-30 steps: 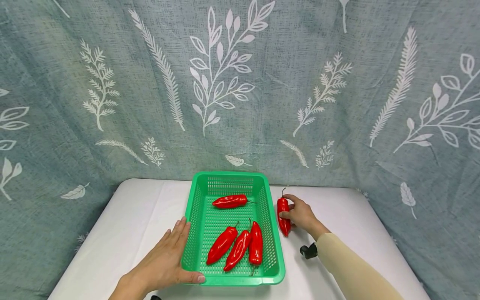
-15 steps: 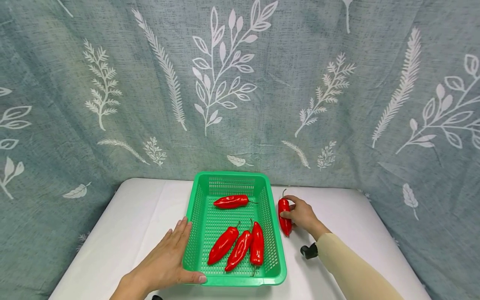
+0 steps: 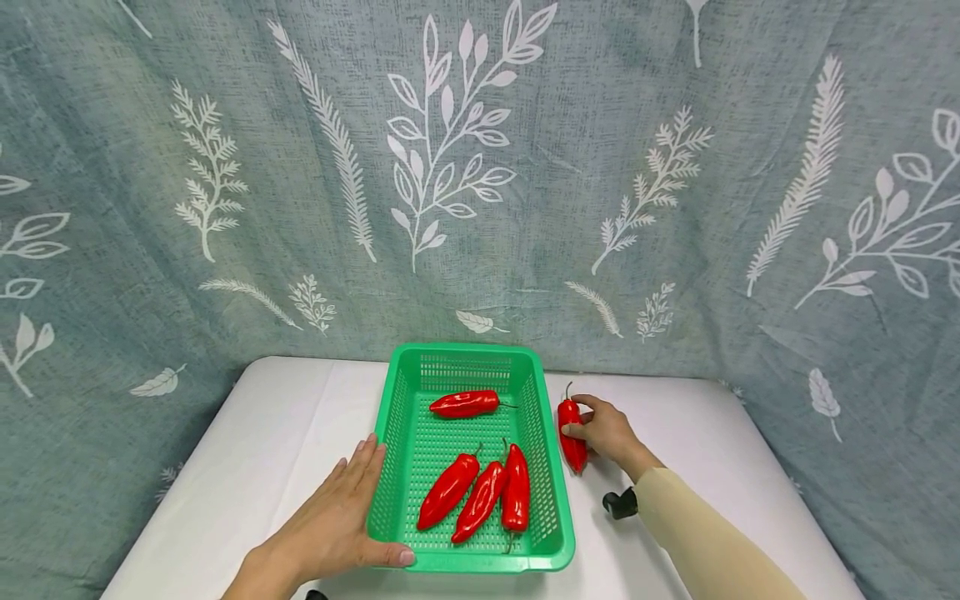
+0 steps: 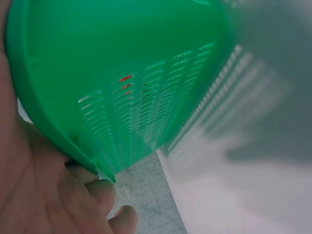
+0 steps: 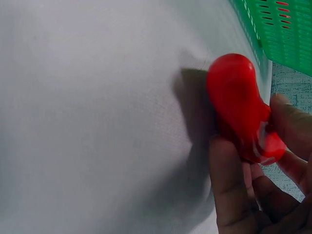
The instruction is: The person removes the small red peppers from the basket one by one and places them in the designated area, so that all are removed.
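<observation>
My right hand pinches a red chili pepper between thumb and fingers, just outside the basket's right wall. In the right wrist view that pepper is close over the white surface, its shadow beside it. My left hand rests along the left rim of a green plastic basket, fingers stretched out and thumb over the front corner. Inside the basket, one red pepper lies crosswise near the back. Nearer the front, three more lie side by side: a left one, a middle one and a right one.
A white-covered table carries the basket. Behind it and at both sides hangs a grey-green curtain with white leaf prints. A black wrist device shows beneath my right forearm.
The view has shifted slightly, so everything sits a little further right. The right hand still holds its pepper beside the basket, and the left hand stays at the rim.
</observation>
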Demonstrator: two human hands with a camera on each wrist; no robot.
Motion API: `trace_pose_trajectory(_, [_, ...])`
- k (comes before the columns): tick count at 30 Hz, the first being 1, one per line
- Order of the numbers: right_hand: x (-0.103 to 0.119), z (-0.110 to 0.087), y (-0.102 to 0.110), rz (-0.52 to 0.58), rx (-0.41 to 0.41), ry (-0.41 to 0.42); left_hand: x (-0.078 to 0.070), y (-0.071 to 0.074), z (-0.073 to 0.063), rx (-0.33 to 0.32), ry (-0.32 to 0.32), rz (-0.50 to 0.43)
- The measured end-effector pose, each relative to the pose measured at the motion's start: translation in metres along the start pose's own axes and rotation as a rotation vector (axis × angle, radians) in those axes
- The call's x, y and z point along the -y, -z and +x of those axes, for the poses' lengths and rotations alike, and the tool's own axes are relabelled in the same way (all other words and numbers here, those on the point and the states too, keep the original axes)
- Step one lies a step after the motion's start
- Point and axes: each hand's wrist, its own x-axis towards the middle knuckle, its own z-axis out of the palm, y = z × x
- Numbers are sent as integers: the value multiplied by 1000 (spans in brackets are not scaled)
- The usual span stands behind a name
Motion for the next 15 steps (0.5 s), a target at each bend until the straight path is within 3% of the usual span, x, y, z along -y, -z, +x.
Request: trace_pose_trajectory(15, [-2,-6,2,-4,-12,-4,0,-1,0,-5,7,10])
